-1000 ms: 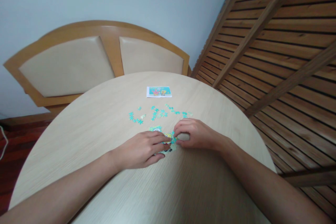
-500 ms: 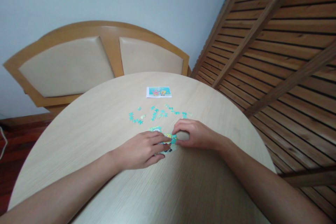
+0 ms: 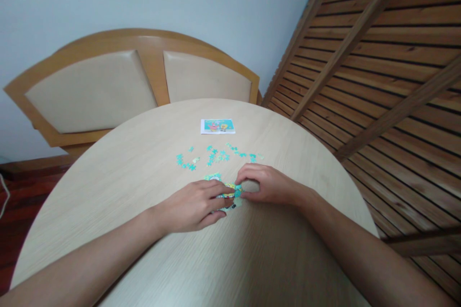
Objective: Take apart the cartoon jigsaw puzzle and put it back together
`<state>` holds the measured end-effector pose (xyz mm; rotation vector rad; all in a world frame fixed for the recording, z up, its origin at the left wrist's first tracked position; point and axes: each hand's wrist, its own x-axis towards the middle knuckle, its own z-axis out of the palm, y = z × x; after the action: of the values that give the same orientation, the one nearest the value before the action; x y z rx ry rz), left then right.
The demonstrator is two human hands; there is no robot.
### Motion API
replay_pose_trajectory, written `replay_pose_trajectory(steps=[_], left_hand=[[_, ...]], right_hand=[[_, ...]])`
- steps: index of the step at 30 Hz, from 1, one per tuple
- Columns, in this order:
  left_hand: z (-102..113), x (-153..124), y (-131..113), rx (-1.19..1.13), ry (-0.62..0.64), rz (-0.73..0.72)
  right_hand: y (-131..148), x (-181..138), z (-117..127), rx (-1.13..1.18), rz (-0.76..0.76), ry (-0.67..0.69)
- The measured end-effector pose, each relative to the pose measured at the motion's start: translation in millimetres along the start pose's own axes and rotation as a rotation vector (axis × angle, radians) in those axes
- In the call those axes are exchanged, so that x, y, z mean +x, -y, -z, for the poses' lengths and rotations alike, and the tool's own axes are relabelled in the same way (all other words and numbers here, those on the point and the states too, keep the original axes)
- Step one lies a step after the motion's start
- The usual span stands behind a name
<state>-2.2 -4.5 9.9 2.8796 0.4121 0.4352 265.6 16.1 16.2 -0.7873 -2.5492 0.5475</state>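
Observation:
A partly joined jigsaw puzzle (image 3: pixel 213 177) in teal and yellow lies on the table, much of it covered by my fingers. My left hand (image 3: pixel 198 205) rests over it with fingers stretched out across the joined pieces. From the right, my right hand (image 3: pixel 261 183) curves its thumb and fingers around a teal puzzle piece (image 3: pixel 238 193) at the puzzle's right edge. Beyond the hands are loose teal pieces: a left cluster (image 3: pixel 186 163), a middle cluster (image 3: pixel 216 156) and a right-hand row (image 3: pixel 243 153).
A small picture sheet (image 3: pixel 218 126) with cartoon figures lies farther back on the round wooden table (image 3: pixel 137 163). Behind the table stands a padded wooden headboard-like panel (image 3: pixel 149 67) against the wall. A slatted wooden screen (image 3: pixel 378 57) rises on the right.

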Motion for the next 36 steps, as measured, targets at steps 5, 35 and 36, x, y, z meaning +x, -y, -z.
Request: replay_pose_trajectory(steps=[5, 35, 36], left_hand=[[0, 0, 0, -0.002, 0.003, 0.002], [-6, -5, 5, -0.013, -0.007, 0.04], [-6, -5, 4, -0.02, -0.004, 0.041]], right_hand=[[-6, -1, -2, 0.008, 0.027, 0.012], [-9, -6, 9, 0.009, -0.035, 0.032], [-12, -7, 11, 0.003, -0.09, -0.016]])
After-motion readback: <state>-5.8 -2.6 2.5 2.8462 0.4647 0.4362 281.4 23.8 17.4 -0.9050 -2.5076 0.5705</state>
